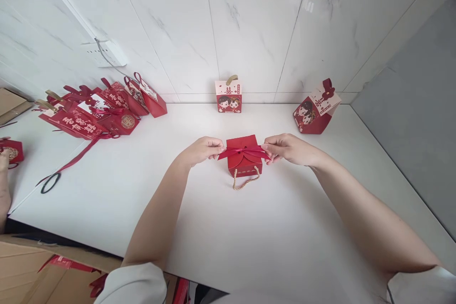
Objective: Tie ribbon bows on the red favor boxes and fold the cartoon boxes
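A small red gift box (pixel 244 160) with petal-shaped top flaps stands in the middle of the white table (pixel 228 228). A red ribbon (pixel 243 152) lies across its top, and a gold cord handle (pixel 245 181) hangs down its near side. My left hand (pixel 201 149) pinches the ribbon's left end. My right hand (pixel 288 148) pinches the right end. Both ends are held out level to either side of the box.
A pink-and-red box (pixel 228 96) with cartoon figures stands at the wall behind. A tilted red box (pixel 316 109) sits back right. Several red boxes (pixel 107 110) lie piled at the left with a loose ribbon (pixel 67 164). Another person's hand (pixel 4 185) shows at the left edge. Cardboard cartons (pixel 42 270) sit below.
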`<state>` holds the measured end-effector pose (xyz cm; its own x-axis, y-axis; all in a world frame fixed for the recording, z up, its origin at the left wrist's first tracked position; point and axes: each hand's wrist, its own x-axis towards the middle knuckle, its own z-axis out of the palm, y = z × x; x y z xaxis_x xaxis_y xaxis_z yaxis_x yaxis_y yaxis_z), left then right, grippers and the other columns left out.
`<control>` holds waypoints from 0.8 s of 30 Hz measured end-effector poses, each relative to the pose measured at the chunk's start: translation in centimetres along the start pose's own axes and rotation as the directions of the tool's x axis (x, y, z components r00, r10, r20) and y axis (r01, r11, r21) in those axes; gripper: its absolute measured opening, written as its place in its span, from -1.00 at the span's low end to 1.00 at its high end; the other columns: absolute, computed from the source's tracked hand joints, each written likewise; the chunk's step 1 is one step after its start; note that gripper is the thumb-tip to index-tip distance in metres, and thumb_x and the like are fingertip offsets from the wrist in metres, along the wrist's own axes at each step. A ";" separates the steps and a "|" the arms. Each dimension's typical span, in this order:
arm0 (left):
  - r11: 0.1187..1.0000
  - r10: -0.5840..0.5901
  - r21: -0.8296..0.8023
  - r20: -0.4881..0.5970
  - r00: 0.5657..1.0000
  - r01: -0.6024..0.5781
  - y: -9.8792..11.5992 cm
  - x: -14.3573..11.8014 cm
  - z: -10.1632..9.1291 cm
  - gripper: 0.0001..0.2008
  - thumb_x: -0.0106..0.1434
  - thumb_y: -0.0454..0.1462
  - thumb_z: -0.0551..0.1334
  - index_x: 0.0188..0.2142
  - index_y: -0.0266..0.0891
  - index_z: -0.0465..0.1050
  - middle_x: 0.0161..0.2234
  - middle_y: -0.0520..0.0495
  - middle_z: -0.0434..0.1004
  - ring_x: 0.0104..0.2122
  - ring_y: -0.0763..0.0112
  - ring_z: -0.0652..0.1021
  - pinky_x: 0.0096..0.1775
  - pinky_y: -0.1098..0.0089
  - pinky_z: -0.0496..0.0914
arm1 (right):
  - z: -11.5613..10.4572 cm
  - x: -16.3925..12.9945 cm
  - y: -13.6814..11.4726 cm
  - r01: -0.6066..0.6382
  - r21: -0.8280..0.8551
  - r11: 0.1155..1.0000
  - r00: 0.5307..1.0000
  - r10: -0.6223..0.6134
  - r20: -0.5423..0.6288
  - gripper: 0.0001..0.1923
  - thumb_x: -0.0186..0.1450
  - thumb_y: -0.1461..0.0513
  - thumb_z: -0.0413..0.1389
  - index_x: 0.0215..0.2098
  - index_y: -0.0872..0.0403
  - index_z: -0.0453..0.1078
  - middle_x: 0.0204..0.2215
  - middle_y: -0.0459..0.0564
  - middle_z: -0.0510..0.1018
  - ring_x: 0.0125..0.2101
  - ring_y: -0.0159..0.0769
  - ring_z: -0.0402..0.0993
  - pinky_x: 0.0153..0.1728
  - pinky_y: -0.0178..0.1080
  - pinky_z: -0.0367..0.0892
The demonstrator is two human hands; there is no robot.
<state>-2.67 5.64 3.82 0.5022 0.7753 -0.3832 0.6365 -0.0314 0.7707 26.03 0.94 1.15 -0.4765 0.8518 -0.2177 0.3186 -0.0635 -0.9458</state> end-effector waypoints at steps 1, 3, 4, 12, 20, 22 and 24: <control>1.000 -0.007 0.000 0.009 1.000 0.007 0.0 0.0 0.0 -0.72 0.16 -0.10 0.17 -0.53 -0.23 0.24 -0.52 0.03 0.26 -0.50 0.47 0.28 -0.44 0.42 0.12 | 0.0 0.1 0.2 -0.004 -0.004 1.000 1.000 0.004 0.002 -0.57 0.28 -0.10 0.06 -0.48 0.08 0.33 -0.47 -0.06 0.48 -0.34 -0.26 0.54 -0.24 -0.20 0.41; 1.000 -0.018 -0.001 0.035 0.999 0.018 -0.2 0.0 -0.1 -0.77 0.15 -0.15 0.16 -0.53 -0.23 0.24 -0.53 0.04 0.24 -0.49 0.47 0.28 -0.43 0.42 0.13 | 0.0 0.3 0.5 -0.020 -0.003 1.000 0.999 0.020 0.025 -0.57 0.27 -0.11 0.07 -0.48 0.08 0.33 -0.48 -0.06 0.48 -0.35 -0.26 0.53 -0.24 -0.20 0.40; 1.000 -0.017 0.002 0.057 0.998 0.017 -0.3 0.1 -0.3 -0.79 0.14 -0.17 0.15 -0.52 -0.23 0.25 -0.52 0.04 0.24 -0.49 0.47 0.28 -0.43 0.42 0.12 | 0.1 0.4 0.7 -0.031 0.001 1.000 0.998 0.031 0.046 -0.56 0.26 -0.11 0.07 -0.47 0.08 0.33 -0.48 -0.05 0.48 -0.36 -0.26 0.52 -0.24 -0.19 0.40; 0.999 0.005 0.041 0.099 0.995 -0.009 -0.8 -0.2 -1.1 -0.79 0.20 -0.11 0.14 -0.34 -0.20 0.41 -0.38 0.00 0.36 -0.37 0.43 0.35 -0.32 0.40 0.22 | 1.4 -0.2 -0.5 0.056 -0.341 0.938 0.926 -0.176 -0.333 -0.63 0.34 -0.10 -0.03 -0.27 0.01 0.35 -0.26 -0.01 0.52 -0.25 -0.22 0.43 -0.20 -0.16 0.32; 0.961 0.267 0.125 -0.207 0.941 -0.245 0.3 -0.2 0.4 -0.70 0.13 -0.11 0.27 -0.15 -0.12 0.41 -0.02 -0.05 0.39 0.00 0.29 0.39 -0.02 0.30 0.31 | 5.2 -0.5 -1.4 0.394 -0.748 0.534 0.775 -0.630 -0.042 -0.73 0.42 0.15 -0.07 -0.18 -0.01 0.46 0.05 0.08 0.44 0.05 -0.08 0.35 0.11 0.08 0.19; 0.947 0.311 0.139 -0.166 0.936 -0.290 0.4 0.0 0.7 -0.76 0.15 -0.16 0.24 -0.18 -0.11 0.43 -0.02 -0.02 0.39 0.01 0.31 0.40 0.03 0.28 0.30 | 6.0 -0.4 -1.4 0.387 -0.771 0.507 0.798 -0.602 0.004 -0.72 0.43 0.15 -0.08 -0.08 -0.05 0.45 0.17 0.04 0.36 0.16 -0.09 0.26 0.22 0.17 0.03; 0.941 0.327 0.136 -0.131 0.936 -0.310 0.4 0.1 1.1 -0.81 0.16 -0.19 0.22 -0.21 -0.12 0.44 -0.04 -0.01 0.40 0.01 0.32 0.41 0.04 0.27 0.30 | 6.5 -0.3 -1.4 0.372 -0.781 0.502 0.820 -0.572 0.023 -0.68 0.44 0.16 -0.09 0.06 -0.06 0.38 0.24 0.04 0.29 0.22 -0.09 0.19 0.27 0.24 -0.13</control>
<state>-1.71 5.07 3.55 0.6018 0.7977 -0.0399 0.5228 -0.3556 0.7747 20.41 -2.66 0.96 -0.5919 0.7227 0.3570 0.6224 0.6912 -0.3674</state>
